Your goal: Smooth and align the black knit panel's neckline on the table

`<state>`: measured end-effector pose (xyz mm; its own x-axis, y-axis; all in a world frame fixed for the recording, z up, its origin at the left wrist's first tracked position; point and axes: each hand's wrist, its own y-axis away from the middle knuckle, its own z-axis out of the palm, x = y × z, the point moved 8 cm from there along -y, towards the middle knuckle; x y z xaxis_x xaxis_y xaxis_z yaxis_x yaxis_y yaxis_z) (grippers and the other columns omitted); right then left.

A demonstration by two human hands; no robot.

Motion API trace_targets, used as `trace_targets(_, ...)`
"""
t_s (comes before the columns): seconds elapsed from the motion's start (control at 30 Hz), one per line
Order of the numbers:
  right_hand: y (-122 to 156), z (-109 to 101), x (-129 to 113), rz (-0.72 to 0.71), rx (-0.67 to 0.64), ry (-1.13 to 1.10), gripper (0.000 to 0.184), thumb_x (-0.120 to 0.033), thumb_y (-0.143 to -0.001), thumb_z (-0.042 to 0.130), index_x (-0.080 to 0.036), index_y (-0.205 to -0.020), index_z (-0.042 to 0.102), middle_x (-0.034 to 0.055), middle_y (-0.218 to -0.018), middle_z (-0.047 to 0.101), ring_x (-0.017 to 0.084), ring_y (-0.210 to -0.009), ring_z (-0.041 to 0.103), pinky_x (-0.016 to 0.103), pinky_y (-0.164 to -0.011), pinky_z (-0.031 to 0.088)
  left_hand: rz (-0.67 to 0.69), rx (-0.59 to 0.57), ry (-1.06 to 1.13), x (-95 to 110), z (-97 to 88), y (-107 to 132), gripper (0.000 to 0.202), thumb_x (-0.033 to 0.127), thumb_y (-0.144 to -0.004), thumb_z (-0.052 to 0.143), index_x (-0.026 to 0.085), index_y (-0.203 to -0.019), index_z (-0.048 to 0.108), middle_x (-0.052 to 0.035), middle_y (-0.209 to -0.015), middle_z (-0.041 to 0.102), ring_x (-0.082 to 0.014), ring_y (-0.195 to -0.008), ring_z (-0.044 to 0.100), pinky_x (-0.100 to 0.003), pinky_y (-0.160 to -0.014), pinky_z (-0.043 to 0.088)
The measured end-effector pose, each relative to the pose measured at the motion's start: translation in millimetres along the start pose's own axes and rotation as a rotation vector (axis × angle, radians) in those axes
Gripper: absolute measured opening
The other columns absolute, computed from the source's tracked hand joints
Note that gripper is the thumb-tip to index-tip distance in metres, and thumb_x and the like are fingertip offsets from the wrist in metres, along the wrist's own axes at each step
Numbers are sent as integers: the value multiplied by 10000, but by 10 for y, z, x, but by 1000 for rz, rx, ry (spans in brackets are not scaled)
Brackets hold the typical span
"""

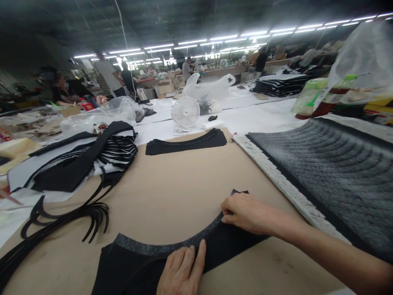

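Observation:
A black fabric piece (132, 266) with a curved grey-edged cutout lies on the brown board (172, 184) in front of me. My left hand (181, 272) rests flat on the cloth near its curved edge, fingers together and stretched out. My right hand (248, 213) presses on the upper right corner of the same cloth, fingers bent down onto the edge. Neither hand lifts the cloth off the board.
Thin black curved strips (61, 217) lie at the left. Striped and black cut pieces (92, 159) are piled behind them. A folded black stack (187, 143) sits at the board's far edge. A tall stack of grey cut layers (331, 164) fills the right. A small white fan (185, 112) and plastic bags (208, 92) stand beyond. People work far off.

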<state>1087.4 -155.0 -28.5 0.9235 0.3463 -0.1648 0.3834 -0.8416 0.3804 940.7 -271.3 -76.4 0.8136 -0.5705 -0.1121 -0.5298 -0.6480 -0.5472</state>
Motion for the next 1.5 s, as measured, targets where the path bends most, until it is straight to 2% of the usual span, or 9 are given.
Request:
trace_targets(0.47, -30, 80, 18, -7, 67, 25, 141, -197, -791, 603, -153, -729, 721, 116, -729, 695, 258, -725, 668, 278, -588, 388, -20, -2, 5, 3, -27, -50, 380, 127, -916, 427, 233, -1246, 584, -22, -938, 641, -168, -850, 562, -315, -801, 421)
trace_targets(0.83, 18, 116, 128, 17, 52, -40, 107, -225, -833, 566, -192, -813, 666, 37, -736, 676, 229, -738, 656, 263, -568, 332, -36, -36, 6, 10, -42, -79, 401, 120, -894, 428, 242, -1240, 590, -32, -937, 641, -182, -853, 562, -317, -804, 420)
trace_targets(1.1, -38, 29, 49, 113, 4, -14, 89, -141, -767, 601, -151, -766, 690, 107, -761, 692, 272, -778, 665, 279, -582, 354, 7, -78, -66, 17, 11, -58, 421, 161, -894, 452, 272, -1285, 558, -50, -942, 603, -172, -849, 554, -286, -783, 451)
trace_targets(1.17, -56, 20, 76, 130, 15, -11, 45, -175, -754, 650, -153, -776, 684, 106, -757, 688, 281, -780, 663, 282, -585, 362, 10, -94, -65, 13, 24, -60, 431, 167, -894, 460, 281, -1300, 543, -48, -930, 591, -169, -838, 548, -279, -774, 452)
trace_targets(1.33, -48, 58, 238, 153, 119, -12, 256, -344, -753, 744, -166, -898, 631, 78, -788, 671, 289, -828, 643, 323, -702, 390, 3, -128, -50, -5, 30, -107, 436, 136, -875, 482, 297, -1274, 556, -44, -937, 581, -173, -843, 553, -271, -749, 454)
trace_targets(1.43, 1, 101, 319, 166, 188, -29, 289, -393, -764, 750, -174, -875, 597, 54, -795, 654, 279, -848, 628, 363, -790, 374, -25, -109, -19, 32, 21, -203, 413, 88, -859, 467, 284, -1199, 596, -50, -1012, 600, -175, -904, 569, -266, -752, 456)
trace_targets(1.5, 33, 121, 341, 168, 227, -51, 301, -389, -750, 768, -181, -855, 578, 42, -827, 641, 273, -866, 614, 370, -802, 366, -38, -80, 22, 108, 29, -305, 412, 66, -849, 443, 250, -1183, 598, -57, -1086, 613, -184, -977, 569, -276, -803, 459)
